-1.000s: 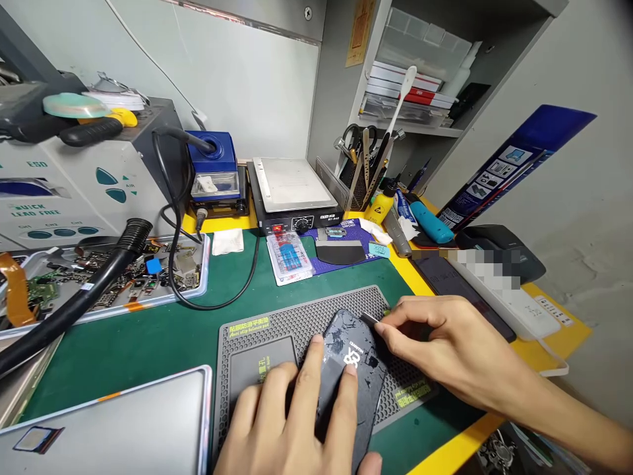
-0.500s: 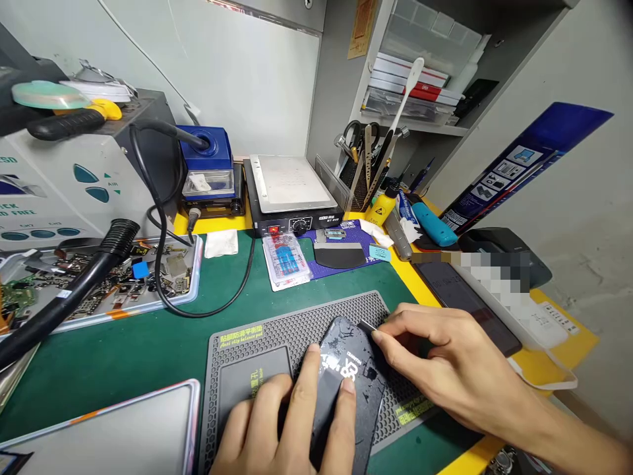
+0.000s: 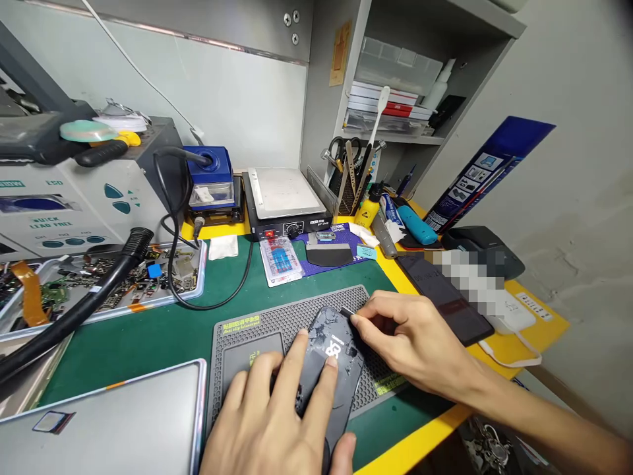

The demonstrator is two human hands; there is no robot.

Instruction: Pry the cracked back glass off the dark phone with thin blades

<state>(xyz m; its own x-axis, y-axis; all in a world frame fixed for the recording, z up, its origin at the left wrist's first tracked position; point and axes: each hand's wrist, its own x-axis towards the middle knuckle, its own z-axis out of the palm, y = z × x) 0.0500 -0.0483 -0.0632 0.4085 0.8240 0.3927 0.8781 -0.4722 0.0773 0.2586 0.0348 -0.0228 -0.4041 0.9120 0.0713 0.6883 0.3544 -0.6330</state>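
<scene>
A dark smartphone (image 3: 341,369) lies tilted on a grey honeycomb anti-slip pad (image 3: 291,303). Its back carries white HUAWEI lettering and dark, patchy residue. My left hand (image 3: 277,402) holds the phone down, its fingers spread over the back and left side and the thumb by the lower edge. At the phone's top right corner, my right hand (image 3: 400,336) pinches a thin, dark, flat blade (image 3: 347,313) between thumb and forefinger. Most of that blade is hidden by the fingertips. Its visible end is at the phone's edge; whether it touches cannot be made out.
A tray of circuit boards (image 3: 173,277) and a black hose (image 3: 99,293) are on the left. In front lies a metallic tray (image 3: 128,422). A heating plate (image 3: 287,191), a dark scraper (image 3: 329,254) and a yellow bottle (image 3: 366,210) stand behind. Another dark screen (image 3: 445,297) lies right.
The camera view has shifted, so the bench sits differently in frame. My left thumb now shows by the phone's lower edge. My right hand still pinches the blade at the same corner.
</scene>
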